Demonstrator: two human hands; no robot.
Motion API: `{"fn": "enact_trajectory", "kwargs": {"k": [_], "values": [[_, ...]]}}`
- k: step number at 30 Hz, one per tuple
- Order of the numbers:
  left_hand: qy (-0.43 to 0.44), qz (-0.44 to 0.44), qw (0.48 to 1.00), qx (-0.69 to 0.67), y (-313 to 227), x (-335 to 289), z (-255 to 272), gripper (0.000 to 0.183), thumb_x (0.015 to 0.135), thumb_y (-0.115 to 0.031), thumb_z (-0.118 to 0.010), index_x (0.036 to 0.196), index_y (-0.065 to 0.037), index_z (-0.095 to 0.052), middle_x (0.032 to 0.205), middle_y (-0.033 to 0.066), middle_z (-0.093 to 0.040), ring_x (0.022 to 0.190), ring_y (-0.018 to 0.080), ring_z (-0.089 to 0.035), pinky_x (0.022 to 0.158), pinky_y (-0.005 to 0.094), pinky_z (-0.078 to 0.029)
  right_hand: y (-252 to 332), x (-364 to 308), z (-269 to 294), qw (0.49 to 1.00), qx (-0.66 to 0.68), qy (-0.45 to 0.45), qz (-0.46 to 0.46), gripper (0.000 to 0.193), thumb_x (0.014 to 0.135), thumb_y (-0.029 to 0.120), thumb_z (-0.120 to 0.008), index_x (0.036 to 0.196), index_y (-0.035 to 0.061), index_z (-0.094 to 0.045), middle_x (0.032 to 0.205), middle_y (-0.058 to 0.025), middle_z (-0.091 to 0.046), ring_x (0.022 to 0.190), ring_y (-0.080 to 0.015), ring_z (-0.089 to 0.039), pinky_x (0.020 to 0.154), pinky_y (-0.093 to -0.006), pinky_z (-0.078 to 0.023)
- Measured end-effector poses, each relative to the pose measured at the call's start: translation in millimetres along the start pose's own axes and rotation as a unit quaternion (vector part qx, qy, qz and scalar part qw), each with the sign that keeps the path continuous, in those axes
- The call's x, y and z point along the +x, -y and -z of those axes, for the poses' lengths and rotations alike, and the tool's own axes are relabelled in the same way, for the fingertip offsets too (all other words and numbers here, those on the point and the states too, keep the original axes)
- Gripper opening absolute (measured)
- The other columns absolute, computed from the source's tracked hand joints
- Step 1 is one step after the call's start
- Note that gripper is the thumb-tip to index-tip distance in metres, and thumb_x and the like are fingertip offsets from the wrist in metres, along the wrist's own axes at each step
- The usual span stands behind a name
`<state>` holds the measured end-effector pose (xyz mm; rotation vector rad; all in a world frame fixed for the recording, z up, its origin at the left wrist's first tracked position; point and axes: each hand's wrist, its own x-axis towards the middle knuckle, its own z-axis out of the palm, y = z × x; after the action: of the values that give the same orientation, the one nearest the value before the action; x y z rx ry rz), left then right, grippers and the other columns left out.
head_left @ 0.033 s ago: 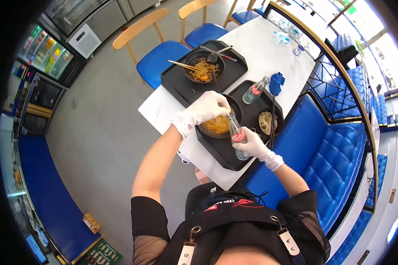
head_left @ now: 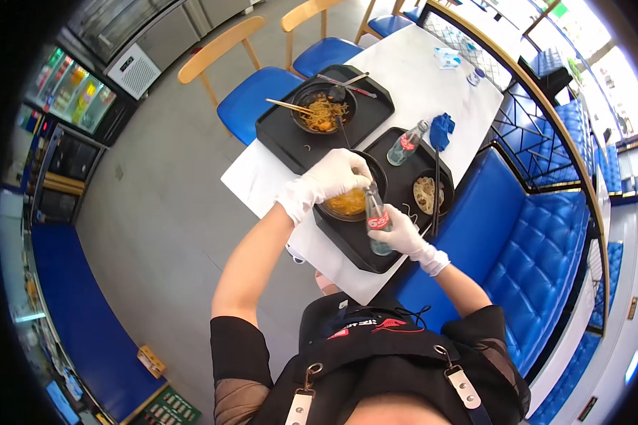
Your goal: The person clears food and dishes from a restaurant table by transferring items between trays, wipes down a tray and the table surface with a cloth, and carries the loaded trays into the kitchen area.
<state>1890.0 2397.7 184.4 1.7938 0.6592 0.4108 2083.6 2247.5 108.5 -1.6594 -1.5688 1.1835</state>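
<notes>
In my gloved right hand point(head_left: 398, 232) is a clear glass bottle point(head_left: 379, 219) with a red label, gripped round its lower half and tilted over the near black tray point(head_left: 361, 248). My gloved left hand point(head_left: 339, 176) has its fingertips pinched together right at the bottle's mouth. Whether they hold the rim or something small there is hidden. Below that hand, a dark bowl point(head_left: 384, 185) of yellow-orange food is partly covered by the hand and bottle. A second glass bottle point(head_left: 405, 145) stands upright farther back on this tray. A small bowl point(head_left: 429, 196) of pale food sits right of the bottles.
Behind lies another black tray point(head_left: 280, 138) with a noodle bowl point(head_left: 326, 113), chopsticks point(head_left: 287, 106) and utensils. A crumpled blue glove or cloth point(head_left: 441, 131) rests on the white table point(head_left: 468, 117). Blue chairs point(head_left: 259, 99) line the left; a blue bench point(head_left: 475, 219) runs along the right.
The held bottle's mouth has come slightly nearer to me, and my right hand has shifted a little left. My left hand stays pinched at the top. The view has shifted slightly.
</notes>
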Motion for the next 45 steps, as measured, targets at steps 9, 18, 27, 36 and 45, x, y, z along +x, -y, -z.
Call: {"fn": "enact_trajectory", "kwargs": {"k": [9, 18, 27, 36, 45], "values": [[-0.142, 0.098, 0.970, -0.173, 4.6, -7.4, -19.0, 0.029, 0.096, -0.025, -0.053, 0.098, 0.001, -0.066, 0.085, 0.0092, -0.069, 0.078, 0.0152, -0.065, 0.076, 0.0276, -0.051, -40.6, -1.3, -49.1, 0.971, 0.066, -0.211, 0.090, 0.063, 0.067, 0.009, -0.080, 0.123, 0.0054, -0.050, 0.112, -0.0122, -0.055, 0.105, -0.0263, -0.055, 0.092, -0.0350, -0.044], [-0.030, 0.293, 0.939, -0.180, 85.0, -107.7, -81.3, 0.030, 0.097, -0.024, -0.050, 0.093, 0.001, -0.066, 0.083, 0.0096, -0.068, 0.078, 0.0163, -0.065, 0.077, 0.0312, -0.053, -31.4, -2.8, -53.2, 0.974, 0.019, -0.192, 0.123, 0.077, 0.067, 0.010, -0.079, 0.134, 0.0052, -0.043, 0.126, -0.0164, -0.051, 0.118, -0.0330, -0.048, 0.101, -0.0386, -0.040], [-0.081, 0.040, 0.996, -0.025, 41.8, -60.8, -213.5, 0.018, 0.092, -0.014, -0.058, 0.100, 0.001, -0.065, 0.088, 0.0124, -0.068, 0.080, 0.0188, -0.067, 0.074, 0.0299, -0.052, -25.2, -37.3, 79.2, 0.928, -0.101, -0.314, 0.172, 0.028, 0.078, 0.002, -0.065, 0.106, 0.0023, -0.064, 0.100, -0.0135, -0.067, 0.094, -0.0296, -0.064, 0.085, -0.0374, -0.050], [-0.068, 0.169, 0.870, -0.458, -17.0, 23.7, -204.5, 0.030, 0.100, -0.022, -0.047, 0.107, 0.003, -0.062, 0.097, 0.0127, -0.068, 0.091, 0.0192, -0.066, 0.086, 0.0301, -0.051, -144.0, 174.5, 240.9, 0.890, -0.233, -0.390, 0.021, 0.052, 0.084, 0.020, -0.064, 0.132, 0.0118, -0.049, 0.130, -0.0162, -0.054, 0.117, -0.0329, -0.053, 0.099, -0.0385, -0.042], [-0.096, 0.099, 0.539, -0.831, 4.4, 59.7, -205.9, 0.069, 0.097, -0.055, -0.033, 0.126, 0.006, -0.051, 0.130, 0.0247, -0.053, 0.120, 0.0359, -0.052, 0.106, 0.0465, -0.038, -167.9, 157.5, 277.2, 0.886, 0.140, -0.441, -0.014, 0.035, 0.081, 0.019, -0.061, 0.110, 0.0008, -0.063, 0.092, -0.0112, -0.067, 0.090, -0.0244, -0.062, 0.083, -0.0335, -0.046]]}}
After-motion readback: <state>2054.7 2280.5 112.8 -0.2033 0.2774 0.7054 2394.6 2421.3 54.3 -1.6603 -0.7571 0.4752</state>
